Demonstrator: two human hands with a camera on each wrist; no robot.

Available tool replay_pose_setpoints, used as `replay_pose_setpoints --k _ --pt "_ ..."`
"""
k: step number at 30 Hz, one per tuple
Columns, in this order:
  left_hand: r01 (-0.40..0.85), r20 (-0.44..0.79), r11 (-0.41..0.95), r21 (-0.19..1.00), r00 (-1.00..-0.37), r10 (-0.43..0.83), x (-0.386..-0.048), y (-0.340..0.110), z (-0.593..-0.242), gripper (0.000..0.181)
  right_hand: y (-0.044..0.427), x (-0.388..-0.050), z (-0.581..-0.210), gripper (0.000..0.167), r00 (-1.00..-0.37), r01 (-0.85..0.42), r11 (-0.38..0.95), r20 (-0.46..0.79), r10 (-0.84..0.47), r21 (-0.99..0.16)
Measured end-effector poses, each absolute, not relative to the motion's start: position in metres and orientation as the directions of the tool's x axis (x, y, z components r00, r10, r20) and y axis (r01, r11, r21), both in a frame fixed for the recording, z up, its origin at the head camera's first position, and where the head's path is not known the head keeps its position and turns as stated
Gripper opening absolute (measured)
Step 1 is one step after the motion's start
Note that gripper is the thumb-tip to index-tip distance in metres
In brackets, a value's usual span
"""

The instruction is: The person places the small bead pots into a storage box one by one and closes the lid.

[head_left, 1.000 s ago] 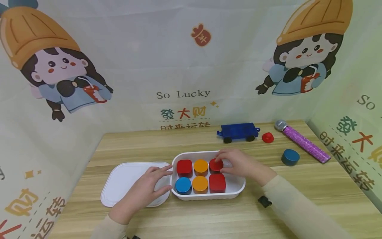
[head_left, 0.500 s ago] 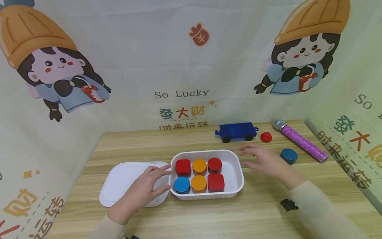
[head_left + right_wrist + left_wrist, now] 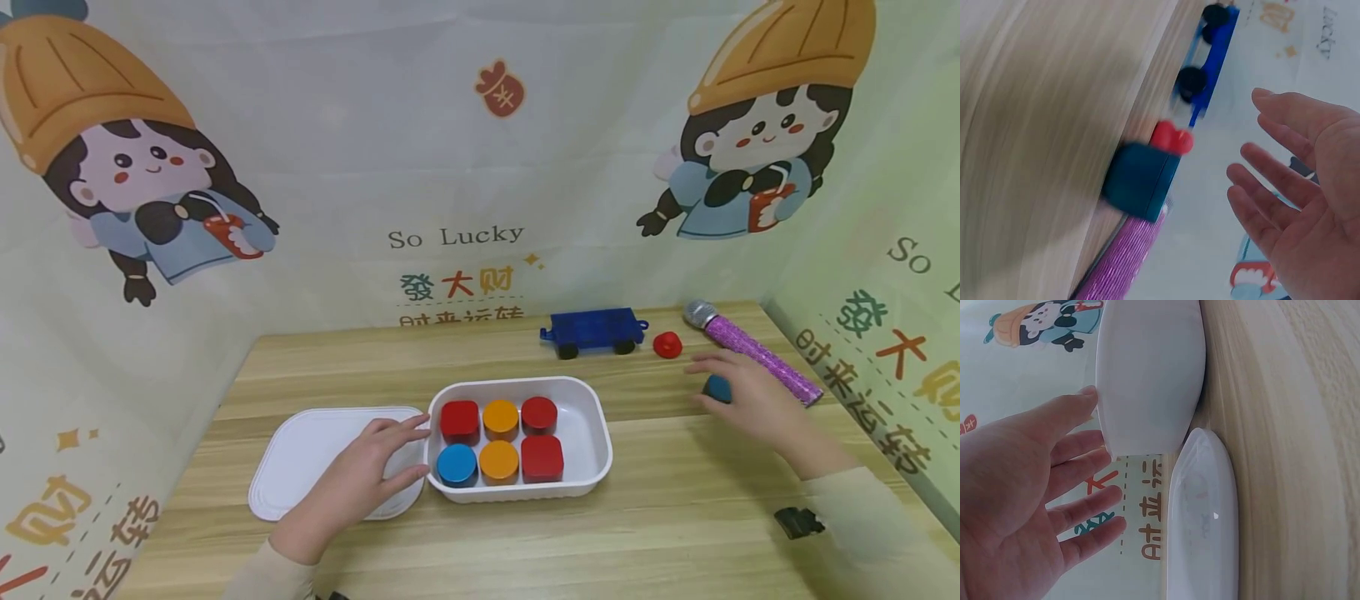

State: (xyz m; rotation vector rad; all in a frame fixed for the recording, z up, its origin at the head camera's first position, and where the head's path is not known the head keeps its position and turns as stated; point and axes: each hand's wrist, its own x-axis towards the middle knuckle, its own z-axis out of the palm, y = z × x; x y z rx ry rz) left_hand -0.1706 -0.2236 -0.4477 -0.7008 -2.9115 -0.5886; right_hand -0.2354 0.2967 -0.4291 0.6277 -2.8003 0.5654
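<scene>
In the head view, a white box (image 3: 592, 442) holds several blocks: red ones such as the square one (image 3: 542, 458), two orange round ones (image 3: 498, 461) and a light blue round one (image 3: 457, 464). The left hand (image 3: 360, 475) rests its fingertips on the box's left rim, fingers spread; the left wrist view shows thumb and fingers at the box's edge (image 3: 1150, 381). Over a dark blue round block (image 3: 717, 388) hovers the right hand (image 3: 757, 408), partly covering it. The right wrist view shows that block (image 3: 1141, 181) apart from the right hand (image 3: 1304, 181), whose fingers are loosely extended.
A white lid (image 3: 322, 450) lies left of the box, beneath the left forearm. Along the table's back stand a blue toy wagon (image 3: 596, 330) and a small red piece (image 3: 667, 344). A pink microphone (image 3: 765, 354) lies at the back right, behind the right hand.
The right hand has left the red round block in the box and moved right, past the box's rim, to the dark blue block. The left hand has stayed at the left rim.
</scene>
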Motion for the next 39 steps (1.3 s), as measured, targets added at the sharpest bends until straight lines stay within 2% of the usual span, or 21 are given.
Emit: replay_pose_setpoints --k 7,12,20,29,39 --pt "0.457 0.181 0.819 0.347 -0.890 0.419 -0.171 -0.224 -0.449 0.049 0.322 -0.241 -0.435 0.036 -0.872 -0.459 0.846 0.323 -0.369 -0.273" --pt "0.450 0.171 0.820 0.353 -0.893 0.416 -0.171 -0.225 -0.450 0.050 0.331 -0.242 -0.438 0.036 -0.885 -0.438 0.860 0.297 -0.360 -0.263" --pt "0.457 0.180 0.817 0.352 -0.890 0.420 -0.171 -0.224 -0.449 0.049 0.336 -0.242 -0.443 0.032 -0.864 -0.478 0.838 0.311 -0.395 -0.264" --pt "0.461 0.179 0.814 0.354 -0.888 0.424 -0.171 -0.224 -0.448 0.047 0.339 -0.248 -0.447 0.032 -0.892 -0.440 0.848 0.253 -0.375 -0.294" --pt "0.455 0.184 0.816 0.355 -0.890 0.416 -0.171 -0.223 -0.449 0.048 0.340 -0.250 -0.450 0.028 -0.884 -0.451 0.841 0.281 -0.375 -0.298"
